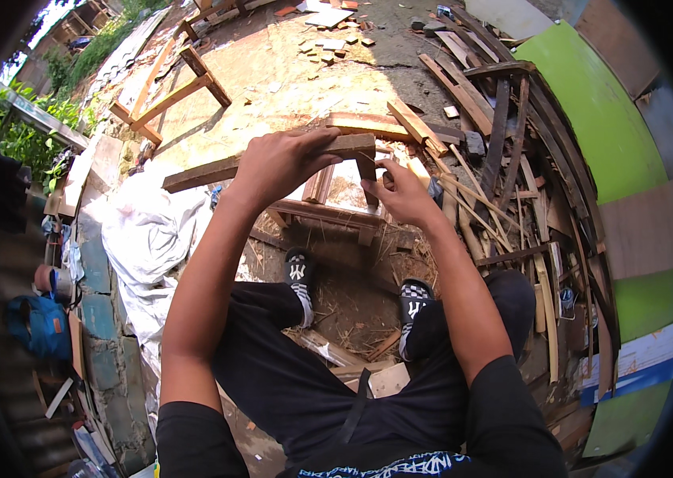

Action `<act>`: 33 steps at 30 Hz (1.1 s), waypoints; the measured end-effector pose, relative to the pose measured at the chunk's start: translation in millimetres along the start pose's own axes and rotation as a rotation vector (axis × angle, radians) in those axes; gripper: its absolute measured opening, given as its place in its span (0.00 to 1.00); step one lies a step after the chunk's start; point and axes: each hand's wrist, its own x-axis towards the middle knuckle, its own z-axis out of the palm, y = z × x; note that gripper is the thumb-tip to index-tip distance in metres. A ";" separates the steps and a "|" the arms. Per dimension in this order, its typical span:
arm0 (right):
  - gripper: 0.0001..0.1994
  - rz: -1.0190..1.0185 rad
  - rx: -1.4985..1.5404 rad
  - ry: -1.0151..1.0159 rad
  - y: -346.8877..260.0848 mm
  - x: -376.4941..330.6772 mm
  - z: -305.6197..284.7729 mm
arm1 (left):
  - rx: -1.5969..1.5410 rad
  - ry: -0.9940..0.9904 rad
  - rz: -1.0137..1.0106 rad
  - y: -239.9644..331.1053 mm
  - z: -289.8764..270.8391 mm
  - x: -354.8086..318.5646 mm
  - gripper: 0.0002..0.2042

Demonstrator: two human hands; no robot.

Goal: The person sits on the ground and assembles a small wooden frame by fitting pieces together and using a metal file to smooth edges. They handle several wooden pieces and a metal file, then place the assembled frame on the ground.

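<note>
My left hand (279,166) is closed over a long dark wooden bar (203,174), held up in front of me and slanting from lower left to upper right. At the bar's right end a short wooden piece (366,166) hangs down at an angle to it; whether the two are joined I cannot tell. My right hand (402,193) pinches this short piece with thumb and fingers. Below both hands stands a low wooden worktable (324,211) with a pale top and some wood on it, partly hidden by my hands and the bar.
A wooden frame (173,99) stands on the sunlit ground at the far left. Scrap boards and sticks (504,135) are heaped on the right, beside green panels (591,103). White sheeting (149,247) lies at left. Small wood offcuts (328,52) are scattered far ahead.
</note>
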 end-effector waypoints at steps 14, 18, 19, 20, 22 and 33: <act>0.23 -0.042 -0.245 -0.003 -8.8 4.1 -15.6 | -0.035 -0.011 -0.031 3.5 10.6 14.1 0.20; 0.22 -0.091 -0.265 0.100 -11.5 6.6 -17.1 | -0.027 0.007 0.007 12.1 7.1 23.3 0.20; 0.22 -0.120 -0.258 0.128 -9.2 7.4 -16.6 | -0.020 0.002 0.010 13.4 6.6 27.2 0.20; 0.23 -0.109 -0.266 0.127 -7.1 8.2 -15.9 | -0.012 -0.004 0.012 13.0 7.0 30.0 0.20; 0.26 -0.086 -0.281 0.126 -2.3 9.5 -14.5 | -0.007 0.010 0.016 9.8 9.7 32.7 0.20; 0.36 0.673 0.190 0.192 104.2 20.2 7.8 | -0.026 -0.045 -0.085 -0.7 7.4 28.1 0.20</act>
